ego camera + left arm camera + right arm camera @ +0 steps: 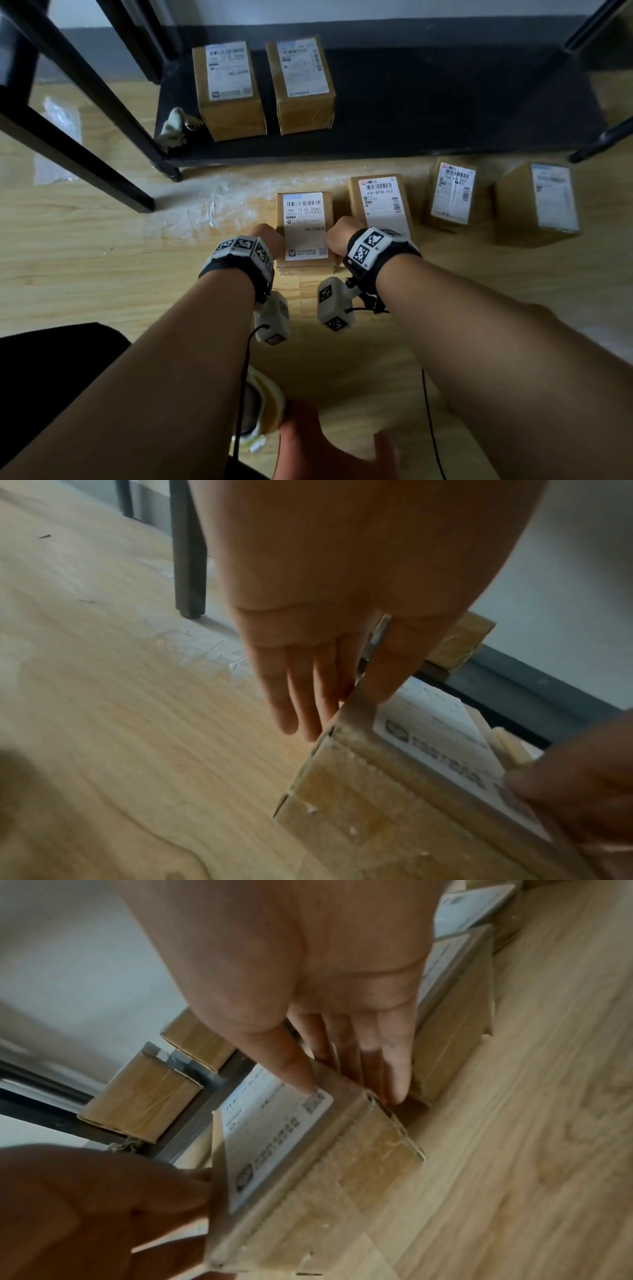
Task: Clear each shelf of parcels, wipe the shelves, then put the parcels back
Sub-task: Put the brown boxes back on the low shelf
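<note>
Head view looks down at a wooden floor point(102, 260) with both hands clamped on one parcel point(305, 229), a brown box with a white label on top, sitting on the floor just in front of the black bottom shelf point(428, 102). The left hand point(269, 236) has its grip on the box's left side: fingers point(301, 691) straight down the side, thumb over the top edge, so it's pinching that side. The right hand point(337, 236) mirrors it, thumb on the label, fingers point(394, 1064) flat down the right side in the gap next to the second parcel point(382, 202). Two more parcels point(452, 192) point(541, 202) sit further right in the same row on the floor. On the shelf's left end, two shelved parcels point(229, 89) point(303, 82) stand side by side, with a crumpled rag point(174, 128) at the front left corner beside them. Pale smears mark the floor by the shelf leg point(174, 173).
</note>
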A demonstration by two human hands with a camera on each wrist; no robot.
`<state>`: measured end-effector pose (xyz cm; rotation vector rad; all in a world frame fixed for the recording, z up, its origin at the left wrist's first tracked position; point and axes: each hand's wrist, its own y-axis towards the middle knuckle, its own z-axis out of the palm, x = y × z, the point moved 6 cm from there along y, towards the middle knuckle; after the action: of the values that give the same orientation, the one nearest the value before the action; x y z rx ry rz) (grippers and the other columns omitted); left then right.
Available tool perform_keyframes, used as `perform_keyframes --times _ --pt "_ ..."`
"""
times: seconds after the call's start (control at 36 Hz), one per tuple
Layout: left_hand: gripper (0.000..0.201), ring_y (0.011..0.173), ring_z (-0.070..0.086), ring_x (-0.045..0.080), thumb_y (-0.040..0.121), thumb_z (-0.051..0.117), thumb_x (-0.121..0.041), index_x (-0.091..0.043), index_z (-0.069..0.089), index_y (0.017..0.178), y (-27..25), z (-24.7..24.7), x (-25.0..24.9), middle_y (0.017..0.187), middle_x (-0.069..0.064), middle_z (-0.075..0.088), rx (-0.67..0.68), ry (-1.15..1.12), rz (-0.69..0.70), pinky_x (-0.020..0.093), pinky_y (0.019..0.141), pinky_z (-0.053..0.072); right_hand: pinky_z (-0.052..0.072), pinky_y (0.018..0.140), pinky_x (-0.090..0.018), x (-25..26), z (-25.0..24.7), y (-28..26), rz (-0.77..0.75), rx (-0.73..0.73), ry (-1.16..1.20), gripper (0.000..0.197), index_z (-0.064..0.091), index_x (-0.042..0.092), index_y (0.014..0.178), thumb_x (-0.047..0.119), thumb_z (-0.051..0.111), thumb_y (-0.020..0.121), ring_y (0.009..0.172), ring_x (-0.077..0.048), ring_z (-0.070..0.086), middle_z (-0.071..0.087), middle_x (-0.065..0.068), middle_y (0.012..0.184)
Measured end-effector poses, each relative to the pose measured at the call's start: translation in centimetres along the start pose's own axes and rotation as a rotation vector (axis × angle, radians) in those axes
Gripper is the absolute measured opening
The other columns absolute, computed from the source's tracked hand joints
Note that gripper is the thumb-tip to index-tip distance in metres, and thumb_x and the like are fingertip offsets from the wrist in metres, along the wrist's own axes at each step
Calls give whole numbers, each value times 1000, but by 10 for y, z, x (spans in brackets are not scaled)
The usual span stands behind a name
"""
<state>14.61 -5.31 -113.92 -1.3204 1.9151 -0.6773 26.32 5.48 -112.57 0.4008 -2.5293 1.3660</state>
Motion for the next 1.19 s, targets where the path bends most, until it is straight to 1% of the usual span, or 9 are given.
perform_keyframes --times 0.11,0.22,0.31,0.42,0.69,0.81,0.92,1.08,1.19 --pt "24 106 61 18 95 51 -11 -8 60 117 -3 -14 -13 115 3 63 -63 21 129 23 84 50 40 51 -25 4 -14 -3 34 -136 127 21 51 4 83 18 46 98 61 -17 50 52 -6 74" --pt "31 104 63 31 94 46 -11 -3 61 120 0 -41 -21 118 17 63 -168 -531 107 41 88 53 58 75 -36 11 -30 -7 -31 -168 344 38 50 7 124 14 56 88 85 -23 62 61 -9 108" --pt "35 71 61 20 95 35 -20 -7 67 97 -3 -57 -30 90 11 66 -301 -623 87 29 60 49 58 80 -42 15 -49 -12 -115 -203 444 28 54 13 111 20 56 84 87 -22 64 65 -6 101" --pt "42 85 67 29 79 34 -33 -14 70 92 -14 -69 -64 92 9 71 -330 -732 161 42 83 55 55 79 -38 4 -81 -21 -145 -347 569 25 53 16 108 26 55 85 87 -19 63 64 0 96" --pt "32 111 61 32 96 43 -13 -11 60 123 -29 -45 -158 123 14 62 -48 -678 370 34 72 52 42 56 -27 -45 -156 -21 -70 -547 634 24 63 16 105 27 54 85 78 -14 63 67 2 92" --pt "35 113 59 34 96 41 -9 -18 56 126 -22 -32 -179 126 13 60 43 -678 363 39 82 54 47 64 -30 -52 -173 -3 -64 -550 604 19 65 17 101 25 53 88 74 -13 60 64 3 86" --pt "39 101 60 28 89 35 -3 -32 60 93 -8 -32 -198 111 9 61 68 -654 312 44 80 56 46 78 -30 -43 -191 16 -71 -554 575 32 60 20 123 23 53 91 96 -17 61 64 4 109" --pt "57 77 62 23 84 37 -7 -34 49 133 22 -39 -219 104 7 62 82 -676 276 27 52 51 45 88 -28 -27 -214 49 -54 -479 549 40 56 22 132 21 51 92 114 -21 58 59 0 130" --pt "48 89 65 30 82 37 -3 -27 58 118 41 -40 -238 109 11 65 105 -701 281 38 69 58 49 86 -30 -20 -226 70 -63 -487 582 43 57 28 132 20 50 90 109 -20 60 61 3 129"
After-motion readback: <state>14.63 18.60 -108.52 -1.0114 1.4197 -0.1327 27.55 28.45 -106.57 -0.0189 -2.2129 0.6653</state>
